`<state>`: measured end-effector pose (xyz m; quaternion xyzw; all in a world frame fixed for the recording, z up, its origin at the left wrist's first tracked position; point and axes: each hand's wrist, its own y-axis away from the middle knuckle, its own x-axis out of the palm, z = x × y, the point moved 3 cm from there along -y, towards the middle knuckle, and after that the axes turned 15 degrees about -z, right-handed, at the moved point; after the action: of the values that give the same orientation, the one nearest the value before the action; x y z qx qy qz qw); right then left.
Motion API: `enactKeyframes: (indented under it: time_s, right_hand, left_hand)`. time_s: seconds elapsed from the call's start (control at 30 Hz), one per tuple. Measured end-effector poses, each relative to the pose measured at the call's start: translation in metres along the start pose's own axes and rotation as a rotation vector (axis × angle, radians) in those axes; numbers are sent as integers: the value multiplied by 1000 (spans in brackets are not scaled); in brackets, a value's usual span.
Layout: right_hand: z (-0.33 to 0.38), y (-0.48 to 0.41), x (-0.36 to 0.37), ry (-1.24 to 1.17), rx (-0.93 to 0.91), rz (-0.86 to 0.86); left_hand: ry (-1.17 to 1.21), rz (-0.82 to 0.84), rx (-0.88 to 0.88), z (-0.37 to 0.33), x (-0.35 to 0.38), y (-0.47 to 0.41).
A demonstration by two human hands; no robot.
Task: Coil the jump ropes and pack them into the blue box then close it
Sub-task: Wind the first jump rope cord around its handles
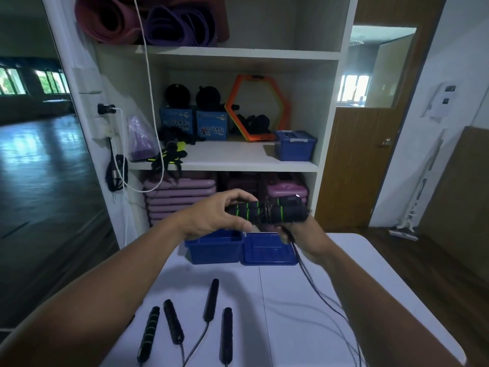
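Step in hand: coiling one rope. Left hand (214,218) grips the left end of the paired black foam handles with green bands (254,211); right hand (300,227) clamps the other end, with cord wound round the middle. The bundle is held in the air above the open blue plastic box (214,249), and the flat blue lid (270,251) lies just beside the box. Loose black cord (312,283) trails from the right hand down to the white bench (291,308).

Next move, by my read: wind in the slack, tuck the end, drop the bundle in the box.

Four more black handles (173,324) lie uncoiled near the bench's front edge.

Room: white shelf unit (238,157) behind, holding rolled mats (148,19) and a second blue box (295,147); wooden door (357,165) at right.
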<state>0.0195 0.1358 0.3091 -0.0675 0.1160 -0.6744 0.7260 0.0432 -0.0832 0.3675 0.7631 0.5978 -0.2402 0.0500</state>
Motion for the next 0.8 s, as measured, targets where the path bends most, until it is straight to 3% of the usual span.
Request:
enactKeyframes:
  time_s: [0.17, 0.3, 0.4, 0.53, 0.63, 0.8]
  right_hand:
    - [-15, 10, 11, 35, 119, -6]
    - [-14, 13, 13, 260, 88, 83]
    - [-5, 8, 12, 450, -10, 99]
    - [21, -1, 17, 724, -242, 124]
    - [46, -7, 16, 860, -391, 100]
    - [69, -16, -2, 578, -275, 45]
  left_hand:
    - [296, -210, -124, 14, -11, -14]
    - [-76, -425, -98, 19, -24, -27]
    - [-379, -462, -23, 28, -21, -34]
    - [-712, -326, 57, 44, -9, -37]
    - [-731, -127, 83, 42, 1, -27]
    - [-527, -34, 79, 17, 1, -10]
